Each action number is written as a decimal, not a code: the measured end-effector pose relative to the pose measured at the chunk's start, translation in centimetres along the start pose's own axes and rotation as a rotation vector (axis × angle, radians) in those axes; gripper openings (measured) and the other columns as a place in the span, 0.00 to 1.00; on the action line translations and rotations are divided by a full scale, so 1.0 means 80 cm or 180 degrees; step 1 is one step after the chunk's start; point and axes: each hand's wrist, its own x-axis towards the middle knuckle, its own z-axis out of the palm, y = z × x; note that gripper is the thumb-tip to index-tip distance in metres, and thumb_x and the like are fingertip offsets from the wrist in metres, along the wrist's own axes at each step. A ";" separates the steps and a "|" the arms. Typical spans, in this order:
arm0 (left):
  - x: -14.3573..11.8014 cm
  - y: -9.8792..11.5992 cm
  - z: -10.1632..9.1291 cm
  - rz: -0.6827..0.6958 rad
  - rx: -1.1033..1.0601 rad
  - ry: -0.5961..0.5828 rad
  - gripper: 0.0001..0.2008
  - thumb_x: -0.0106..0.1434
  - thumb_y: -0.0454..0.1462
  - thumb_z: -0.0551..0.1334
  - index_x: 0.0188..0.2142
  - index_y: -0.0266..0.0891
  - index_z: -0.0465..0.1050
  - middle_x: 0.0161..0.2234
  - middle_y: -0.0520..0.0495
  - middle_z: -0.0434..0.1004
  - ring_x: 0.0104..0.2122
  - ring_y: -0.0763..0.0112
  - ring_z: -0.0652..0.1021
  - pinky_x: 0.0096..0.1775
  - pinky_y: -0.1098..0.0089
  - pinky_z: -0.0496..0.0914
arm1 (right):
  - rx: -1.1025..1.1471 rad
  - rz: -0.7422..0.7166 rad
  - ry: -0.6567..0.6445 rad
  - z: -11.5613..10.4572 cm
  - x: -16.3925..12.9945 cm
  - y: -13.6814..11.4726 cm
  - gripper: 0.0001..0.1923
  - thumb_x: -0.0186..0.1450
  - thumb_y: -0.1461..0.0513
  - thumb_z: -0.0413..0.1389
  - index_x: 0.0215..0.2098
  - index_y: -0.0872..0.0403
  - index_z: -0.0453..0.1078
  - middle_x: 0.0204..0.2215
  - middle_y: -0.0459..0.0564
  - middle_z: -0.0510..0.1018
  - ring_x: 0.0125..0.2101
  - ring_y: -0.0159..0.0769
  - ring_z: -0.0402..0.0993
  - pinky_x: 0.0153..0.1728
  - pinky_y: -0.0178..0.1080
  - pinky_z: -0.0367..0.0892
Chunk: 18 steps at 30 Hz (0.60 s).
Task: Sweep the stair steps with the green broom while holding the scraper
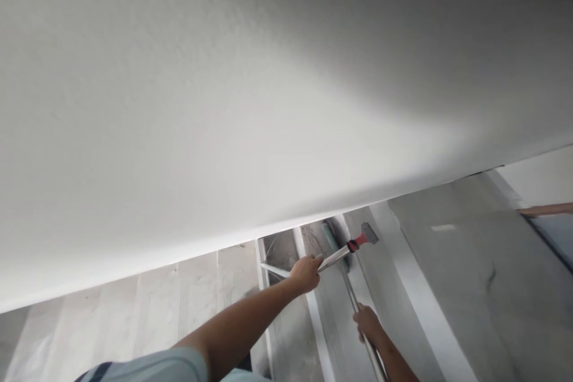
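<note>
My left hand (306, 273) reaches forward, closed around a slim silver tool (335, 256) with a red collar (358, 242) and a grey flat head (370, 231). A thin pale end of the tool sticks out on the hand's left side. My right hand (369, 322), lower and to the right, grips a metal pole (350, 291). The pole runs up to a dark green roller head (333, 233), which lies just under the edge of the white surface. The two tools cross near the red collar.
A large white plastered surface (250, 101) fills most of the view overhead. Below are grey stair steps (447, 262) with white edge strips (403, 262). A wooden handrail (548, 209) shows at the right. Pale flooring (147, 304) lies at the lower left.
</note>
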 end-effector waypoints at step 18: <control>-0.002 0.005 -0.003 -0.0053 0.0182 -0.0035 0.18 0.57 0.31 0.55 0.46 0.43 0.71 0.44 0.43 0.77 0.45 0.59 0.78 0.44 0.64 0.72 | -0.0557 -0.0214 -0.0073 -0.009 -0.009 0.028 0.19 0.62 0.70 0.46 0.49 0.66 0.68 0.17 0.45 0.70 0.15 0.28 0.67 0.15 0.27 0.58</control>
